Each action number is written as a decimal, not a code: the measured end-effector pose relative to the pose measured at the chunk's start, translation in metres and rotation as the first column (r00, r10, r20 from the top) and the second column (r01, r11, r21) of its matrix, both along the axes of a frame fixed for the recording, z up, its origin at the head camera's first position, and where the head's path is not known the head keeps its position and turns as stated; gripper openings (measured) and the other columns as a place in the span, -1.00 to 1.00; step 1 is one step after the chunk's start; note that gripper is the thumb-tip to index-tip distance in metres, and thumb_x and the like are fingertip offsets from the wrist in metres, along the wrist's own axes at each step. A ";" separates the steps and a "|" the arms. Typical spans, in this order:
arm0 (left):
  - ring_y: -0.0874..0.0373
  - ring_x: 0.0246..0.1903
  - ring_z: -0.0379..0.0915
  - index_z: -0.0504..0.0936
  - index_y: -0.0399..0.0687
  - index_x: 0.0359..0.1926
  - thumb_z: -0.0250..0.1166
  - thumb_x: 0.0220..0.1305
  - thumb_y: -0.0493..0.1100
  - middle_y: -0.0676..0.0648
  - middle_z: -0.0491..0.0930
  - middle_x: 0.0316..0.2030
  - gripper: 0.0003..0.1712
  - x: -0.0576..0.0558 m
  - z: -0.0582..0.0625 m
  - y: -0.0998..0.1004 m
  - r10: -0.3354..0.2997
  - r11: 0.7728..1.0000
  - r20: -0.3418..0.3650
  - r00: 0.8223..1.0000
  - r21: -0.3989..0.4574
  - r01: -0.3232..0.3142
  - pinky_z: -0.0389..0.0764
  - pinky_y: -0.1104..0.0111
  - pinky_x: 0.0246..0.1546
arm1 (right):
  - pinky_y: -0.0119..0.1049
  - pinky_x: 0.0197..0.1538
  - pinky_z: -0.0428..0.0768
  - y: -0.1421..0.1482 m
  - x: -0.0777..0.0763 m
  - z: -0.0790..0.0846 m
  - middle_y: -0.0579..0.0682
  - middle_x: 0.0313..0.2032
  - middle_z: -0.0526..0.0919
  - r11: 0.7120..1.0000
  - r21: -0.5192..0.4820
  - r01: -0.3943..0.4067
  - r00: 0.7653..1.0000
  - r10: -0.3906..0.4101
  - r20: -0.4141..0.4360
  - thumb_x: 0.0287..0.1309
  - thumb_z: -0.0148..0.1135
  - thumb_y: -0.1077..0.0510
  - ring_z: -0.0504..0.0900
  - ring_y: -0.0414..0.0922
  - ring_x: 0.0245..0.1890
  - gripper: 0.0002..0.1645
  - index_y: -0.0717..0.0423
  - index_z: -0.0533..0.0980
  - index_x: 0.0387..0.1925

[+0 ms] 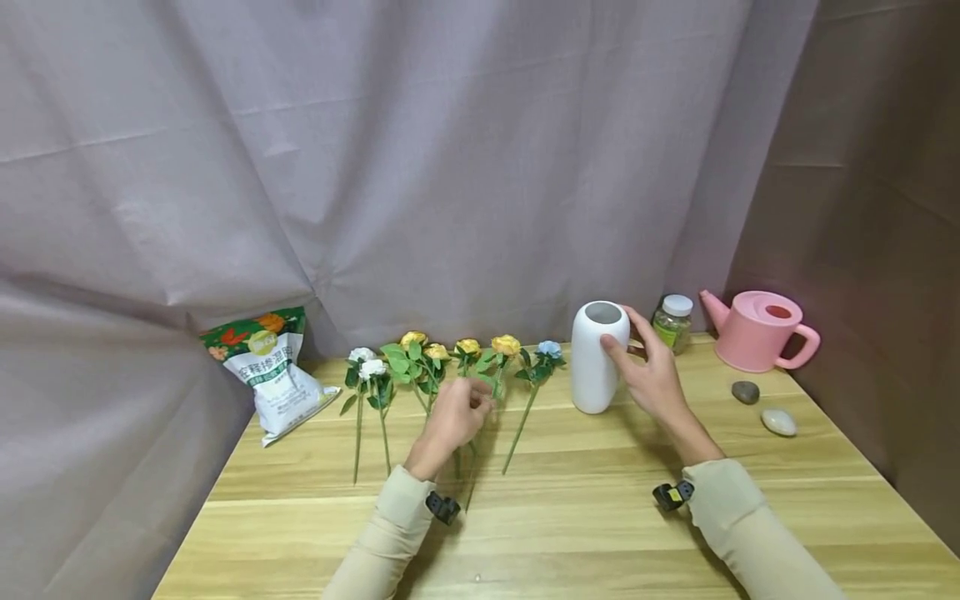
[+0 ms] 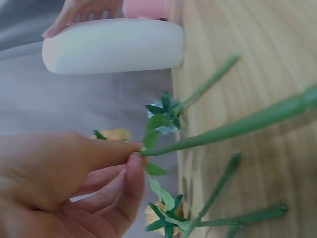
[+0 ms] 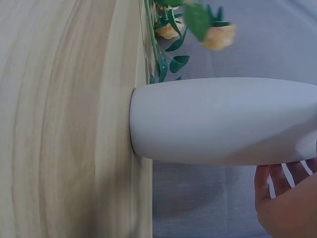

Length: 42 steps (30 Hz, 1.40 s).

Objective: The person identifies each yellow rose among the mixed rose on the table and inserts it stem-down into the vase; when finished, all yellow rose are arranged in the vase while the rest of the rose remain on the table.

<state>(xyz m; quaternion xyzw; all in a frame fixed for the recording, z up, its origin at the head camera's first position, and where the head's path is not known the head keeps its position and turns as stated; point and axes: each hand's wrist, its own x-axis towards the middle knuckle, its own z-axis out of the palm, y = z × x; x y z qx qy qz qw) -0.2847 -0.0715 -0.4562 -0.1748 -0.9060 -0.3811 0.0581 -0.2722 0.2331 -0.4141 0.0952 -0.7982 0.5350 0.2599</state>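
Observation:
Between thumb and forefinger, my left hand (image 1: 456,412) pinches the green stem of a yellow artificial flower (image 1: 506,345). In the left wrist view that stem (image 2: 223,128) slants across above the table. My right hand (image 1: 654,375) grips the upper part of a white vase (image 1: 592,367), thumb on the near side and fingers around the right side. The vase stands upright on the table with its round mouth uncovered. A blue flower (image 1: 550,349) lies between the held flower and the vase. More yellow flowers (image 1: 413,338) lie beyond the left hand, partly hidden by it.
White flowers (image 1: 372,368) lie at the left of the row. A fertilizer bag (image 1: 277,379) slumps at the table's back left. Right of the vase are a white-capped jar (image 1: 672,321), a pink watering can (image 1: 753,333), a dark stone (image 1: 746,392) and a pale stone (image 1: 778,422).

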 end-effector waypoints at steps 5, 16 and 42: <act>0.23 -0.41 0.68 0.73 -0.13 -0.07 0.38 0.32 -0.17 -0.02 0.77 -0.36 -0.79 -0.005 0.009 0.003 0.053 0.992 -0.124 0.991 0.118 -0.039 0.68 0.50 -0.37 | -0.55 0.06 0.54 0.001 0.001 -0.002 0.19 0.22 0.57 1.000 -0.008 -0.008 1.000 0.008 0.002 0.34 0.28 0.12 0.52 -0.25 0.10 -0.30 0.06 0.32 0.45; 0.18 -0.33 0.73 0.69 0.04 0.01 0.36 0.35 -0.04 0.02 0.78 -0.26 -0.74 -0.008 0.035 0.029 0.141 0.862 -0.211 0.967 0.506 -0.016 0.75 0.36 -0.26 | -0.51 0.08 0.55 -0.001 -0.003 -0.007 0.17 0.22 0.57 1.000 -0.008 -0.012 1.000 0.012 0.027 0.36 0.27 0.07 0.51 -0.19 0.12 -0.30 0.02 0.31 0.46; -0.13 -0.28 0.73 0.59 -0.32 0.04 0.33 0.37 -0.19 -0.24 0.71 -0.21 -0.67 -0.027 0.134 0.112 0.336 0.515 -0.392 0.857 0.838 0.181 0.77 0.10 -0.20 | -0.44 0.09 0.57 0.000 0.002 -0.004 0.16 0.24 0.57 1.000 -0.001 0.003 1.000 -0.003 -0.015 0.35 0.28 0.08 0.52 -0.03 0.17 -0.30 0.06 0.31 0.45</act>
